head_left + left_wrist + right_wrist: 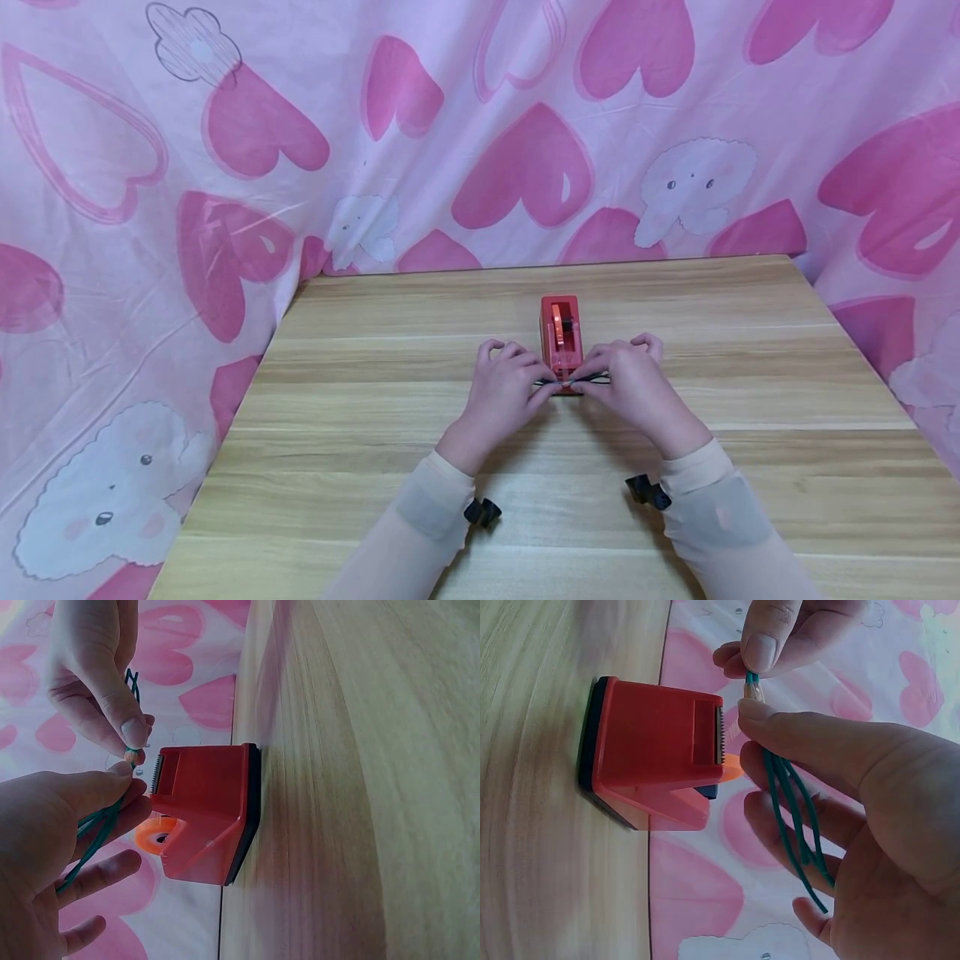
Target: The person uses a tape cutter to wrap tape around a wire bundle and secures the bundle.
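Note:
Between both hands a small bundle of thin dark green cords [789, 806], which could be wires, is held just in front of a red tape dispenser [561, 342]. A short piece of clear tape [753, 691] wraps the bundle's middle. My left hand [508, 387] pinches the bundle on one side of the tape with thumb and forefinger. On the other side my right hand [636, 385] pinches it the same way, its other fingers spread loosely behind the cord ends. The dispenser's toothed cutter [720, 735] faces the hands, and an orange tape roll [155, 834] sits inside it.
The dispenser stands on a wood-grain table [337, 467]. A pink curtain [450, 125] with hearts hangs behind the table and at its sides. Small black devices [483, 512] are strapped at both wrists.

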Demonstrator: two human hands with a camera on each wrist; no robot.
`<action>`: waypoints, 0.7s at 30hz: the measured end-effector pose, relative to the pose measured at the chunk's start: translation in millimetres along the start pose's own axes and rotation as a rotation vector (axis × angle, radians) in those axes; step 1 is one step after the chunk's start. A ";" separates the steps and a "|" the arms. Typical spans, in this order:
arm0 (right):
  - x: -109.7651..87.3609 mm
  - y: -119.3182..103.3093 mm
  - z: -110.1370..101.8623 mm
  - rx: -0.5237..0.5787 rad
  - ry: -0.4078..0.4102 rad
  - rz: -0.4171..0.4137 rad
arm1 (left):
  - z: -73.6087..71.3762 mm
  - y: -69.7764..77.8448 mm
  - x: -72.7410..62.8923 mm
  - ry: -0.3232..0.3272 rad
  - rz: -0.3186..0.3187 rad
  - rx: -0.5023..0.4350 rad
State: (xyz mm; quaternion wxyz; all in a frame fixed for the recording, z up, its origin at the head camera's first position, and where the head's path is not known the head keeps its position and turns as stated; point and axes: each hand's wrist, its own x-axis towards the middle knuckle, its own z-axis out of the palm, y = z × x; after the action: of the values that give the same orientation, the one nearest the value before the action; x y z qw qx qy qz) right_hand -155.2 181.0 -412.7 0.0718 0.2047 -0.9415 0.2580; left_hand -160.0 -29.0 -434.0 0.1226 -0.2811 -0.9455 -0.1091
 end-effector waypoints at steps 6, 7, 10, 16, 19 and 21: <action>-0.3 -5.1 -3.6 -0.053 -0.022 0.055 | -1.2 0.0 -0.7 0.017 0.015 0.023; -0.3 -5.4 -4.0 -0.058 -0.024 0.059 | -1.2 -0.1 -0.7 0.018 0.015 0.027; 0.0 -5.2 -4.2 -0.055 -0.029 0.067 | -0.9 -0.5 -0.8 0.015 0.010 0.037; -0.8 -4.5 -3.7 -0.027 -0.036 0.080 | -2.3 -0.4 -1.8 0.001 -0.001 0.035; -0.6 -4.3 -3.3 -0.024 -0.031 0.080 | -3.2 -0.5 -2.1 0.002 -0.001 0.036; -0.1 -3.4 -3.4 -0.012 -0.034 0.080 | -2.9 -1.0 -2.2 0.012 0.004 0.036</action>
State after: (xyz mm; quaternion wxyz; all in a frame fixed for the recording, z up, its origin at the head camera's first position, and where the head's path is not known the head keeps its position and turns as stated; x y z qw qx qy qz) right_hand -153.6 180.1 -408.3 0.0465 0.1708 -0.9516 0.2513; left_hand -158.2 -31.7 -432.0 0.1338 -0.2803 -0.9459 -0.0933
